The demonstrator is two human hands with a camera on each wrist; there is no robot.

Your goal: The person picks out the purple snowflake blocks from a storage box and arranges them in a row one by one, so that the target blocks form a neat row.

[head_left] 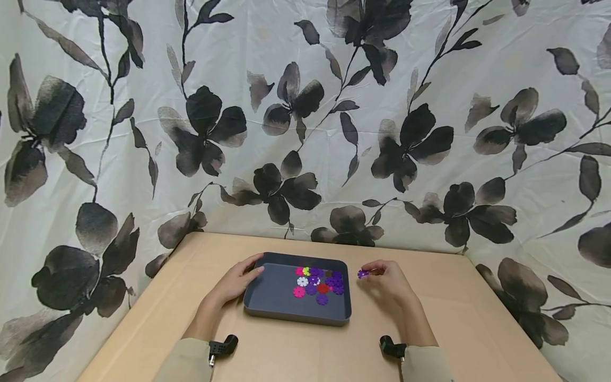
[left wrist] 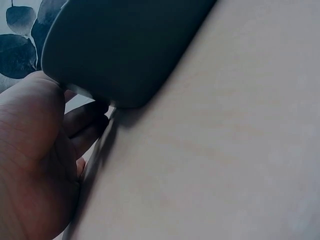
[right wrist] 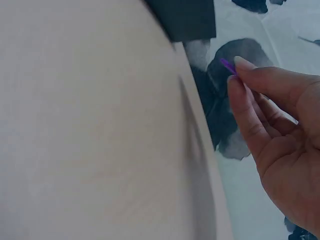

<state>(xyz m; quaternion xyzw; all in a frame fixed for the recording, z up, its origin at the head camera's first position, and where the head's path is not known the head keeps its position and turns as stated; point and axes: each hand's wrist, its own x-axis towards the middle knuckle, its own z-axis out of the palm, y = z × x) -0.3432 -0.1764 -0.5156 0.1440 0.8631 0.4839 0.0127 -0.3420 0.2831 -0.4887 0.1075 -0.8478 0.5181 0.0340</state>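
Lower right of centre, I observe the right grip (head_left: 390,281) pinching a disc (head_left: 361,274) between fingertips; the left grip (head_left: 234,281) holds the tray (head_left: 272,294) at its left side.

Tray (left wrist: 125,45) cut off atop both wrist views; left fingers (left wrist: 91,135) partly hidden.

- Light tan desk (head_left: 296,353) with a straight far edge.
- On it, near the middle: a shallow, dark grey rectangular tray (head_left: 272,289) with rounded corners, long sides running left to right.
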